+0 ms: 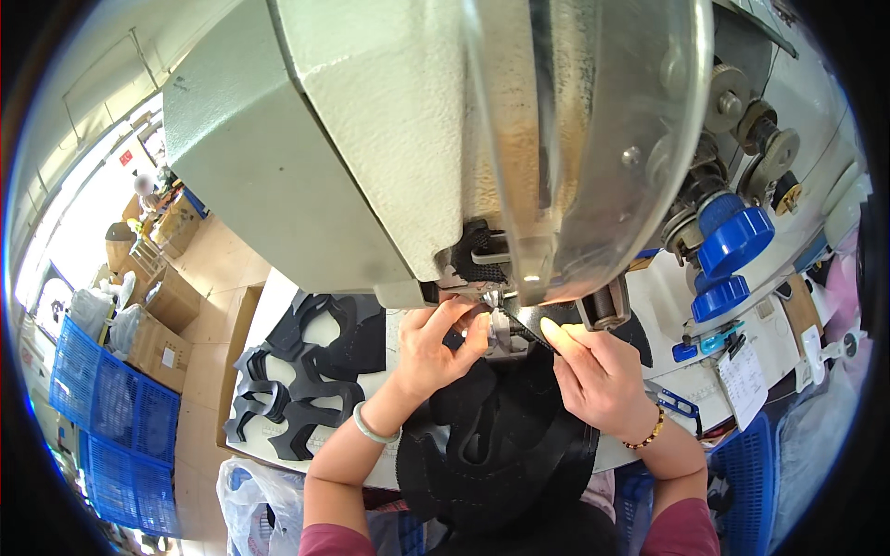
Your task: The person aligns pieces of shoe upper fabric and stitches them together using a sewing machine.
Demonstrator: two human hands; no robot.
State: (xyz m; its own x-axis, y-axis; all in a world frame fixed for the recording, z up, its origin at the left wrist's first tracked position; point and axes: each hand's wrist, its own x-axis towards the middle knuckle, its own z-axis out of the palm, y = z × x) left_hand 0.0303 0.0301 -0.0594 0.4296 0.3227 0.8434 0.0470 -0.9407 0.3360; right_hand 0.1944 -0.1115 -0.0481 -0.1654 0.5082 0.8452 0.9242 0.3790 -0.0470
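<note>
At the needle area (493, 298) of a large pale green sewing machine (371, 111), both of my hands are close together. My left hand (436, 347) has its thumb and fingers pinched just left of the needle; what lies between them is hidden. Opposite it, my right hand (598, 371) pinches the edge of a narrow black strip (527, 330) that runs toward the needle. Below the hands, a black shaped piece (501, 435), like a shoe upper, hangs over the table's front edge toward my lap.
Several cut black pieces (320, 389) lie on the white table to the left. Blue knobs (737, 243) project at the right. A paper sheet (742, 382) and a blue-handled tool (675, 400) rest nearby. Blue crates (111, 398) and cardboard boxes (153, 343) stand on the floor leftward.
</note>
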